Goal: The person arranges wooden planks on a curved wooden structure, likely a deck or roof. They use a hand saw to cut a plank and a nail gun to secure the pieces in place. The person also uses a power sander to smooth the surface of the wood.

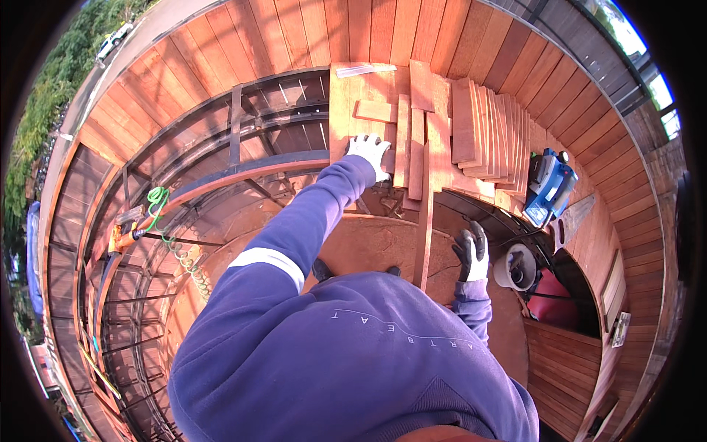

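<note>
My left hand (370, 155), in a white glove, lies with its fingers spread on the wooden work surface (342, 103). Just right of it are several loose reddish boards (402, 141), and a short board (375, 111) sits beyond its fingertips. A long narrow wooden strip (424, 228) sticks out from these boards toward my body. To the right of that strip, my right hand (473, 253) hangs over the lower floor, its glove white with dark fingers. Its fingers are apart and nothing shows in them.
Stacked boards (490, 132) stand right of the loose ones. Farther right are a blue power tool (552, 188), a handsaw (573, 223), a bucket (515, 267) and a red object (551, 298). At left, an orange tool (125, 237) sits by a green coiled hose (174, 252) on open curved framing.
</note>
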A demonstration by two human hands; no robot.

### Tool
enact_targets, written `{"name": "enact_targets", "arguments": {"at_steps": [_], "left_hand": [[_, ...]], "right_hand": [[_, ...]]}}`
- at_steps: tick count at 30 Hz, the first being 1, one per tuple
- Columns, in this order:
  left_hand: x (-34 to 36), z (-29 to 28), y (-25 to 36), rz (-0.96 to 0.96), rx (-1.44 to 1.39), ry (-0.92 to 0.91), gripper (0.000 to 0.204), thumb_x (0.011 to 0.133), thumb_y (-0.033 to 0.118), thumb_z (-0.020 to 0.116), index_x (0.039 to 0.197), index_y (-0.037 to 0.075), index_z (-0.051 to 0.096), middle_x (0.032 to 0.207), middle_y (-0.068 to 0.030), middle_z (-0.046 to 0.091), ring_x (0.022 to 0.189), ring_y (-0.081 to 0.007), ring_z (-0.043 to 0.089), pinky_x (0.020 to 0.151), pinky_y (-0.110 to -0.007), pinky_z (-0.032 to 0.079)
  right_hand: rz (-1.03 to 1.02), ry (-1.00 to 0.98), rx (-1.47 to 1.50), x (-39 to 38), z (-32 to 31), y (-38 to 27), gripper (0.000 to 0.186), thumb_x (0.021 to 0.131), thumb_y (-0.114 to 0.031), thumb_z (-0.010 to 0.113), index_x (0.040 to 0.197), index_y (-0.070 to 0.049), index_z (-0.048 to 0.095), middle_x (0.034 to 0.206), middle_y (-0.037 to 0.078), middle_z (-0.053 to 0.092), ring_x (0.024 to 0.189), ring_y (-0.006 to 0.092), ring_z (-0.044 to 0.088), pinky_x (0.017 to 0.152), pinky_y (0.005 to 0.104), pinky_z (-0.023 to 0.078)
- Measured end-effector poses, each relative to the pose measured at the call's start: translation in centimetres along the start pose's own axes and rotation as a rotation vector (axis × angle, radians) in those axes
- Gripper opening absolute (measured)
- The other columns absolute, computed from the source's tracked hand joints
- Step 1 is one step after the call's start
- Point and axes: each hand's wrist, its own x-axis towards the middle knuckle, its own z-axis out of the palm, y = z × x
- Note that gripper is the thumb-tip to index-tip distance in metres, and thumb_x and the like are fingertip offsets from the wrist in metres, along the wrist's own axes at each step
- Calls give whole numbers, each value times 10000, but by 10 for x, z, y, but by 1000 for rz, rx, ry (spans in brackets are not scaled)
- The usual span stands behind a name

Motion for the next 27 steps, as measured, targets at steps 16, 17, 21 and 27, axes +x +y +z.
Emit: {"name": "enact_targets", "arguments": {"at_steps": [16, 17, 21, 27], "left_hand": [[5, -77, -12, 148, 66, -245, 803, 746, 616, 738, 1271, 32, 573, 1305, -193, 541, 1217, -349, 531, 1030, -438, 454], [-1, -87, -11, 135, 70, -239, 790, 749, 610, 737, 1263, 30, 582, 1303, -194, 542, 1204, -352, 543, 1023, -434, 461], [-19, -141, -2, 110, 121, -260, 748, 761, 585, 736, 1237, 20, 614, 1296, -201, 546, 1166, -358, 577, 991, -428, 488], [-14, -192, 0, 243, 169, -85, 594, 703, 476, 806, 1023, -17, 721, 1152, -269, 646, 1008, -353, 669, 890, -423, 540]], "right_hand": [[271, -597, 312, -35, 71, -56, 665, 866, -72, 607, 1470, -79, 329, 1072, 197, 633, 588, 190, 616, 469, 289, 496], [273, -599, 328, -37, 71, -59, 652, 865, -73, 602, 1460, -64, 335, 1074, 203, 632, 585, 191, 609, 469, 289, 494], [332, -614, 459, -45, 67, -62, 634, 858, -69, 589, 1438, -17, 339, 1078, 228, 629, 558, 196, 570, 474, 286, 487], [337, -827, 574, -42, 68, -87, 499, 842, -198, 587, 1164, 178, 522, 861, 219, 589, 562, 182, 529, 455, 306, 440]]}}
